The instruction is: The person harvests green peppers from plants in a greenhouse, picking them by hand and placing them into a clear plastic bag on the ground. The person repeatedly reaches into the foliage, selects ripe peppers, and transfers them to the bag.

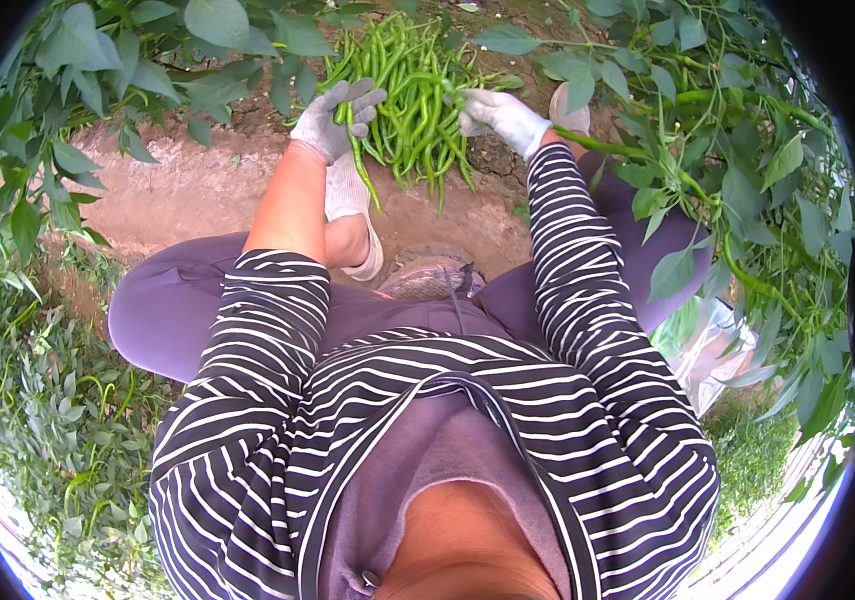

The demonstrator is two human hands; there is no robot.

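A heap of long green chili peppers (416,146) lies on the soil in front of me. At its left side is my left hand (331,124), in a grey-white knit glove. Its partly curled fingers hold a few green chili peppers (360,169), one of them dangling below the palm. To the right of the heap, my right hand (502,118), in a similar glove, pinches a curved green chili pepper (451,88) at its fingertips. That pepper is slightly blurred and stretches over the heap.
Leafy pepper plants (742,165) crowd the right side, with peppers hanging among the leaves. More pepper foliage (150,60) overhangs the upper left. My shoe (364,251) rests on bare soil (180,176) close to the heap. A clear plastic bag (709,349) lies behind my right knee.
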